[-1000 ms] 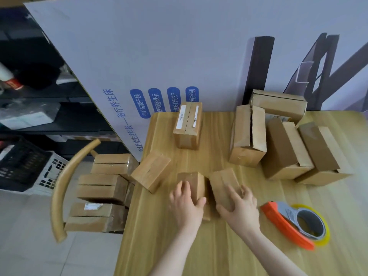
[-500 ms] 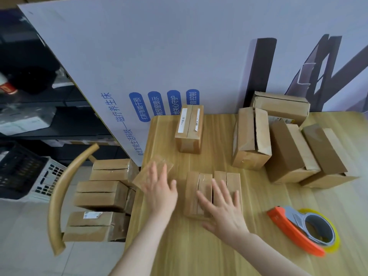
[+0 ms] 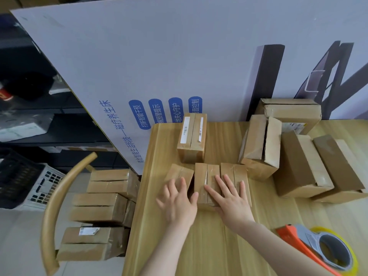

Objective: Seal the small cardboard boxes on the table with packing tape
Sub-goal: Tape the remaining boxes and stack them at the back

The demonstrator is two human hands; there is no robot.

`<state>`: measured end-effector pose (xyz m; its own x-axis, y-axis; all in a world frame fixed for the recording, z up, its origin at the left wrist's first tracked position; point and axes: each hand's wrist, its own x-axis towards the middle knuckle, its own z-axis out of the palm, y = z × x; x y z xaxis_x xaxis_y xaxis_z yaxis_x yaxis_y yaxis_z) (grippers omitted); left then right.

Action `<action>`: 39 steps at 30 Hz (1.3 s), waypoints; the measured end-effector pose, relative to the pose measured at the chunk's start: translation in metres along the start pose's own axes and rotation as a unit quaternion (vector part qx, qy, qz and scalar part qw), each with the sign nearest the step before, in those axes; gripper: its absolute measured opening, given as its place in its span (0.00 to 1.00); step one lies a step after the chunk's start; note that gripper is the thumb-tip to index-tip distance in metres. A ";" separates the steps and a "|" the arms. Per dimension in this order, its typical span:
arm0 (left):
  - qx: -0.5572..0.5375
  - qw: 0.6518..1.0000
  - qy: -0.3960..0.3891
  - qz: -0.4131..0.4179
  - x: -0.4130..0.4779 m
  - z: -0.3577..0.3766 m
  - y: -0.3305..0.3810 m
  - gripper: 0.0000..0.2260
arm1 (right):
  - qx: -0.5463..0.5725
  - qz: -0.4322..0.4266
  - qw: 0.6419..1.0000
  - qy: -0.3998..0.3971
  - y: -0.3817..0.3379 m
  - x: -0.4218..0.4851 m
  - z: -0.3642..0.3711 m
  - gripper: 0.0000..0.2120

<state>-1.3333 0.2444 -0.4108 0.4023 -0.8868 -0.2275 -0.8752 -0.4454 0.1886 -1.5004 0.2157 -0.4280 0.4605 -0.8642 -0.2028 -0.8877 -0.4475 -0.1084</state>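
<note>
The three small boxes you are working on lie in a row just below the middle of the frame, on the wooden table (image 3: 209, 246). The middle box (image 3: 201, 176) and the right box (image 3: 240, 173) lie parallel with their long sides touching. The left box (image 3: 179, 172) is turned at a slight angle just beside them. Clear tape shines along the middle box's seam.

Your left hand (image 3: 177, 204) lies palm down with its fingers straight and spread. Its fingertips rest on the near end of the left box and its thumb points right, towards the middle box. The hand is a little blurred. Your right hand (image 3: 229, 198) is also flat and palm down, fingers fanned out. The forefinger reaches up and left across the middle box, and the other fingers lie over the right box. Neither hand curls round anything. They lie side by side with a narrow gap between them, and your forearms enter from the bottom edge.

Above the row a labelled box (image 3: 192, 136) stands against the white board (image 3: 179, 56). Several larger boxes (image 3: 298, 164) crowd the right of the frame. The orange and grey tape dispenser (image 3: 318, 250) lies in the lower right corner, well apart from your right hand. At lower left, stacked boxes (image 3: 99, 210) sit on a chair (image 3: 59, 196) beside the table.
</note>
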 end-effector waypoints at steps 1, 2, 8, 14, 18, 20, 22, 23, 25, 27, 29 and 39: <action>-0.008 1.000 -0.006 -0.005 0.006 0.003 -0.003 0.30 | -0.002 -0.004 1.000 0.005 0.002 -0.002 0.001 0.41; -0.024 1.000 -0.015 -0.011 0.010 0.005 -0.005 0.30 | -0.002 -0.009 1.000 0.009 0.003 -0.003 0.002 0.41; -0.013 0.998 -0.024 -0.048 0.004 0.016 0.022 0.33 | 0.003 -0.045 0.999 0.016 -0.005 -0.004 0.011 0.50; 0.020 0.999 0.042 0.021 0.008 0.035 0.008 0.37 | 0.028 0.028 0.999 -0.007 0.012 -0.005 -0.007 0.40; 0.005 0.997 0.077 0.010 0.009 0.036 0.006 0.37 | 0.033 -0.024 0.999 -0.002 0.016 0.024 -0.022 0.40; 0.011 0.996 0.089 0.012 0.008 0.038 0.007 0.36 | 0.023 -0.007 1.000 0.009 0.023 0.057 -0.030 0.42; 0.012 0.994 0.106 0.021 0.008 0.042 0.008 0.34 | 0.045 0.031 0.998 0.020 0.029 0.092 -0.038 0.43; 0.012 0.993 0.115 0.025 0.009 0.045 0.010 0.34 | 0.064 0.047 0.997 0.020 0.032 0.110 -0.043 0.43; 0.009 0.992 0.124 0.030 0.012 0.047 0.015 0.33 | 0.091 0.053 0.994 0.016 0.035 0.143 -0.051 0.40; 0.005 0.992 0.123 0.039 0.019 0.048 0.025 0.33 | 0.116 0.040 0.992 0.012 0.038 0.171 -0.059 0.38; -0.003 0.991 0.124 0.046 0.028 0.048 0.041 0.32 | 0.124 0.023 0.992 0.005 0.044 0.190 -0.063 0.38; -0.054 0.990 0.130 -0.024 0.068 0.053 0.099 0.34 | 0.216 0.020 0.976 0.002 0.058 0.210 -0.098 0.35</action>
<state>-1.4067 0.1467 -0.4582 0.5110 -0.8595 0.0121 -0.8252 -0.4866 0.2867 -1.4550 -0.0144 -0.3814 0.4240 -0.8805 -0.2119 -0.8206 -0.2746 -0.5012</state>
